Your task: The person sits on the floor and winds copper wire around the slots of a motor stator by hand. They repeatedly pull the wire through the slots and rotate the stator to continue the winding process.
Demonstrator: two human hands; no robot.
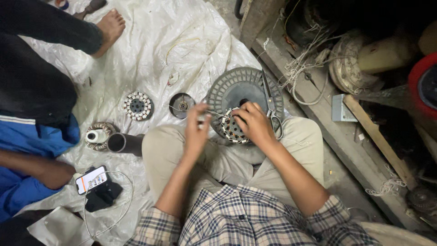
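Stators [137, 105], phone [91, 179] on plastic sheet [150, 41]

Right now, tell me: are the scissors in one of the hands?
No: the scissors lie on the grey round housing, beside the right hand, which grips the stator.

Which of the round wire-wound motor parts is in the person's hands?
The stator on the grey ribbed disc, under the right hand. The other two lie untouched on the white sheet: one bare, one holding a white spool.
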